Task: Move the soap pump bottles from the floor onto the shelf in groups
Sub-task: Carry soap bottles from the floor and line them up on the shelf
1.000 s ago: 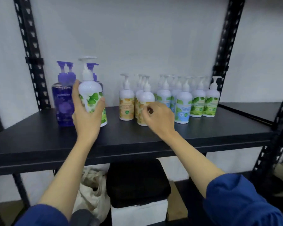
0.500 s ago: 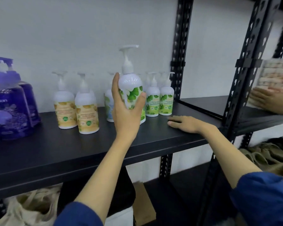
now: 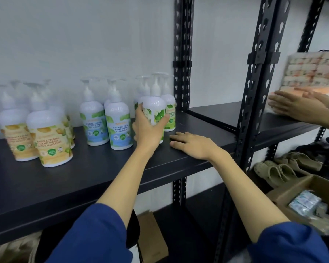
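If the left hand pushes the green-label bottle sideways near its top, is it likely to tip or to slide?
It would probably tip: the green-label bottle is tall with a narrow base and long pump. Its glossy plastic looks slippery, so the left hand likely needs a full grip. The shelf looks smooth, so a low push may slide it.

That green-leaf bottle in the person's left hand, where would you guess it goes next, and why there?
Probably a short push back and down to stand beside the other green-label bottles at the right end of the shelf. The left hand grips the green-leaf bottle right in front of that group, while the orange and blue labels stand in groups farther left. The right hand rests flat on the shelf.
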A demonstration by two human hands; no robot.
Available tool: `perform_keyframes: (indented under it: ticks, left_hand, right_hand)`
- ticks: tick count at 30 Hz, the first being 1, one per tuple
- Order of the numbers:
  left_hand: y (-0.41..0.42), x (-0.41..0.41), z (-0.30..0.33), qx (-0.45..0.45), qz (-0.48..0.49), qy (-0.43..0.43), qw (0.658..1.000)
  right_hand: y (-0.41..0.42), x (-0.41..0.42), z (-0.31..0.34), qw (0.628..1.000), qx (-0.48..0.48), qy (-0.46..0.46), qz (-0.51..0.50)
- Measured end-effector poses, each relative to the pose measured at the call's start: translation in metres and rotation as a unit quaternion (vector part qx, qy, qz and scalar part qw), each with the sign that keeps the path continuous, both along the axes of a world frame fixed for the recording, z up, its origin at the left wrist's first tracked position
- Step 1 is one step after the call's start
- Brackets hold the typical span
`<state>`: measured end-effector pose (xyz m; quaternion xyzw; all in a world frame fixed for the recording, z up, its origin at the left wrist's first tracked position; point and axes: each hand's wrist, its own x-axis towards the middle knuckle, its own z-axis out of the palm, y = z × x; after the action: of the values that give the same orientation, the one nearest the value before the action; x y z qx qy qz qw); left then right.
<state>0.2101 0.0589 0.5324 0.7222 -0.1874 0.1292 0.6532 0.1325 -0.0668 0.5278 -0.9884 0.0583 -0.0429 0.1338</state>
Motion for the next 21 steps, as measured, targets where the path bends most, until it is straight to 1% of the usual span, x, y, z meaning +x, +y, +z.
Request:
perform_keyframes:
  ticks: [3,5,8,11,14,17,21]
  left_hand:
    - [0.002,0.002,-0.001,0.000,-0.040,0.012,0.999]
    - [0.005,0.003,0.000,-0.016,-0.061,0.013,0.998]
    - [0.009,0.004,0.001,-0.029,-0.069,0.024,0.997]
    - [0.014,0.003,-0.003,0.045,-0.033,-0.012,0.998]
    - [0.014,0.000,-0.008,0.114,0.034,-0.045,0.992]
    - [0.012,-0.001,-0.007,0.140,0.068,-0.051,0.986]
    - [0.014,0.006,-0.007,0.121,0.022,-0.014,0.992]
  right_hand:
    - [0.000,0.000,0.000,1.000,0.005,0.000,-0.003]
    - [0.001,-0.001,0.000,1.000,0.004,-0.001,-0.003]
    - [0.000,-0.001,-0.001,1.000,0.002,-0.004,-0.005]
    - [0.001,-0.001,0.000,1.000,-0.001,-0.004,-0.005]
    - [0.001,-0.002,0.000,1.000,-0.001,-0.003,-0.006]
    - [0.001,-0.002,0.000,1.000,0.003,-0.001,-0.008]
    - [0.001,-0.002,0.001,1.000,0.006,0.001,-0.008]
